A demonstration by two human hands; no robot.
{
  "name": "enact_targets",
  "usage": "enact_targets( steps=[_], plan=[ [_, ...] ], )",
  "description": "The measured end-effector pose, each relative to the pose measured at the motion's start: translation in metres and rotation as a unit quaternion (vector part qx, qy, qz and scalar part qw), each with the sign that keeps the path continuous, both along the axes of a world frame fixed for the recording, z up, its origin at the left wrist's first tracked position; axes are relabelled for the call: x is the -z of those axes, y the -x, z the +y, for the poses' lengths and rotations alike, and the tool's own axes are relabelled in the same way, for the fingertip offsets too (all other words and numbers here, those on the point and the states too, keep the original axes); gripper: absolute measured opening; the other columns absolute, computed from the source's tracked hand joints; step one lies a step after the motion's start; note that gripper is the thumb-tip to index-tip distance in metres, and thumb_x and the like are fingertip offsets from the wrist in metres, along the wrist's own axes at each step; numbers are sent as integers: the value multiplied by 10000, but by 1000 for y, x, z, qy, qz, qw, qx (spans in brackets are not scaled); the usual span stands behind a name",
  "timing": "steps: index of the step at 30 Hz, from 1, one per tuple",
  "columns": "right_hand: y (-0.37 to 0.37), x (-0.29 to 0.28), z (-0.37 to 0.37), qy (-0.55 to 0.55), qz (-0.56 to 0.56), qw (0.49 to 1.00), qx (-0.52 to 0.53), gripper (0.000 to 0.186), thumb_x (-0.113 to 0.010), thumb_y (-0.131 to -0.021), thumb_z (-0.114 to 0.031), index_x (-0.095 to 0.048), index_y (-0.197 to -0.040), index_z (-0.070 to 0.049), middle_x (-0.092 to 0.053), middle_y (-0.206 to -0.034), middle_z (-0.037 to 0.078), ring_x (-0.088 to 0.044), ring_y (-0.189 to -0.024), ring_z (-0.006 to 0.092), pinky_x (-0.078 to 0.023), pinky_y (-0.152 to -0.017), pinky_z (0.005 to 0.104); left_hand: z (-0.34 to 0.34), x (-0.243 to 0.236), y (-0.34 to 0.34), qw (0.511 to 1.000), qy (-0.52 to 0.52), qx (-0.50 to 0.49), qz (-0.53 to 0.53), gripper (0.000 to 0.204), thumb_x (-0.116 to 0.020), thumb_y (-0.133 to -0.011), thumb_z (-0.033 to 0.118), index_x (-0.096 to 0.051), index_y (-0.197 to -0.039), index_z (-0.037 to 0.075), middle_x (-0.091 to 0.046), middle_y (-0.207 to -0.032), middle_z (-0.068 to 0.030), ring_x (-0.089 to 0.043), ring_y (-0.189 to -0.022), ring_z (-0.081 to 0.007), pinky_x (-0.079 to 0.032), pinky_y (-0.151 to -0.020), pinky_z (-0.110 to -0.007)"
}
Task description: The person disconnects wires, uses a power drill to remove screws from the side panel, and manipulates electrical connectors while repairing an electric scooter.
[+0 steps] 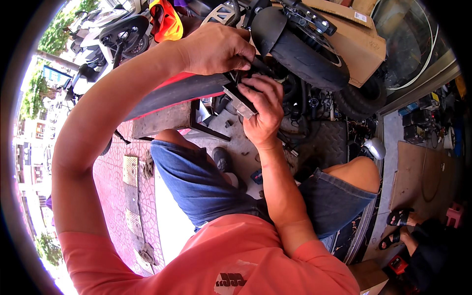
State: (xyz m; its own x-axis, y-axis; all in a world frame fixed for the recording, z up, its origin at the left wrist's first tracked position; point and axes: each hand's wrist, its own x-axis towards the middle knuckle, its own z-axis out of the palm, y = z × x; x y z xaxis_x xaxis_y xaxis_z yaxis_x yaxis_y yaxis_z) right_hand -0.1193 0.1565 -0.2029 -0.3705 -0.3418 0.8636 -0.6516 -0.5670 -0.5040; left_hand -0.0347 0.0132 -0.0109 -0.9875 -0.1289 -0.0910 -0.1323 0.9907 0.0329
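Just left of the wheel (312, 64), the left hand (219, 49) sat above the right hand (265, 101), which grasped a grey block (240, 103) along its left side. The block's long axis slanted from upper left to lower right, its upper end just below the left hand. The left hand reached across from the left with fingers curled and thumb drawn in, what it gripped impossible to tell, while the right rose from below, fingers bent toward the upper left.
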Motion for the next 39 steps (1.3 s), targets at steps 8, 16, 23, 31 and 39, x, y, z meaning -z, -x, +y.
enact_targets(
  steps=[8, 16, 23, 31, 39],
  plan=[
    [10, -6, -1, -31, -55, 997, -39, 343, -646, -803, 59, -757, -1114, -34, -725, -1159, 117, -647, -1154, 364, -522, -1001, 469, -2, -4, 6, 998, -5, 34, -46, 153, -731, -971, 229, -763, -1068, 114, -690, -1032, -125, -689, -1013, -392, -525, -845, -501],
    [17, -6, -16, -90, -228, 957, -157, 203, -729, -952, -1, -727, -1155, -5, -763, -1075, 126, -734, -1001, 237, -561, -908, 358, 0, -6, 3, 998, 4, -39, -53, 236, -672, -982, 275, -792, -1086, 101, -771, -1085, -171, -720, -1066, -397, -556, -912, -511],
    [9, -12, -29, -116, -318, 928, -156, 229, -771, -929, -19, -719, -1152, -12, -773, -1003, 116, -746, -953, 211, -576, -890, 350, 16, -13, 6, 994, 47, -32, -97, 310, -734, -946, 329, -781, -1080, 53, -754, -1026, -182, -710, -1041, -419, -553, -902, -522],
    [11, -8, -36, -116, -244, 960, -70, 255, -800, -949, -31, -703, -1181, 13, -778, -1045, 75, -708, -970, 126, -571, -888, 317, 16, -11, 4, 997, 57, 12, -52, 366, -800, -904, 359, -731, -1046, 29, -723, -996, -190, -693, -1023, -414, -549, -865, -519],
    [12, -6, -28, -108, -220, 969, -32, 372, -840, -929, -121, -682, -1236, 17, -762, -1131, 139, -716, -1046, 217, -563, -956, 378, 2, 7, 4, 988, 118, 105, 3, 405, -836, -799, 321, -692, -1057, 44, -707, -921, -140, -690, -951, -383, -565, -820, -492]
  ],
)
